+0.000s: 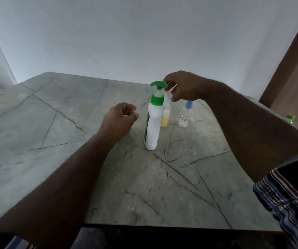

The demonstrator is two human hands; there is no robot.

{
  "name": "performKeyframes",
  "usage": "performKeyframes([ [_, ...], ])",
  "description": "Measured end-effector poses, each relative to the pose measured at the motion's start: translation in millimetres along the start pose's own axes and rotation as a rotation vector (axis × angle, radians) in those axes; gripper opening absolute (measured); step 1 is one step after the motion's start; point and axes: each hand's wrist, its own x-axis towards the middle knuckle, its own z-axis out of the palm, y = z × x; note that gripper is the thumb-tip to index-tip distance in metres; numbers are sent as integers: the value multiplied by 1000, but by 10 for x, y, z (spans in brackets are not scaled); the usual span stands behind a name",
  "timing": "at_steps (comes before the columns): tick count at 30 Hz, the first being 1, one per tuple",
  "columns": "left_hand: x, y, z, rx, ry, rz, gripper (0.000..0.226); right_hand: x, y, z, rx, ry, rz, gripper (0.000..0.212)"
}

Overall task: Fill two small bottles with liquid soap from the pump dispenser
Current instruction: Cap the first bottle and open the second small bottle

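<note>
The pump dispenser (153, 121), a white bottle with a green collar and green pump head, stands upright near the middle of the grey veined stone table (54, 123). Just behind it on the right, touching or nearly touching its side, stands a small clear bottle (165, 117) with yellow liquid soap in its lower part; its neck sits under the dispenser's spout. The right hand (184, 86) is over that small bottle, next to the pump head, with thumb and fingers curled and pinching something small and white at the bottle's top; whether this is a cap or a funnel cannot be told, as it is blurred and partly hidden by the fingers. Further right, apart from the first, stands a second small clear bottle (185, 115) with a blue cap and a white label with red marking, holding a little pale liquid at the bottom. The left hand (121, 119) hovers above the table to the left of the dispenser, not touching it, its fingers loosely curled toward the thumb and holding nothing visible. A striped sleeve (292, 191) shows at the lower right edge, and a green-capped bottle (291, 118) peeks in at the far right edge of the table.
</note>
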Motion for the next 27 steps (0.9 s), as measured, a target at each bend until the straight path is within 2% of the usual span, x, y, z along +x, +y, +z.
performKeyframes([
  [3, -9, 5, -8, 11, -12, 6, 26, -74, 162, -95, -41, 81, 104, 49],
  [5, -17, 15, 2, 16, -21, 4, 25, -133, 273, -69, -71, -21, 191, 51],
  [7, -26, 27, 9, 21, -27, 7, 25, -202, 322, 31, 20, -107, 262, 46],
  [12, -71, 31, -34, 24, -23, 12, 25, -381, 314, 134, -17, -8, 216, 28],
  [15, -111, 66, -88, -6, -3, 17, 24, -581, 272, 1, 70, 46, 208, 24],
  [19, -217, 230, -176, -220, 24, 31, 11, -986, 61, -229, 234, 24, 129, 22],
  [21, -312, 350, -253, -327, -25, 66, 11, -1156, -82, -304, 276, 0, 96, 19],
  [23, -422, 475, -335, -313, -114, 150, 15, -1276, -231, -348, 307, -12, 53, 19],
  [25, -561, 588, -392, -192, -214, 225, 15, -1357, -393, -351, 341, 3, -2, 21],
  [27, -714, 661, -394, -17, -321, 258, 34, -1398, -558, -314, 352, 30, -62, 24],
])
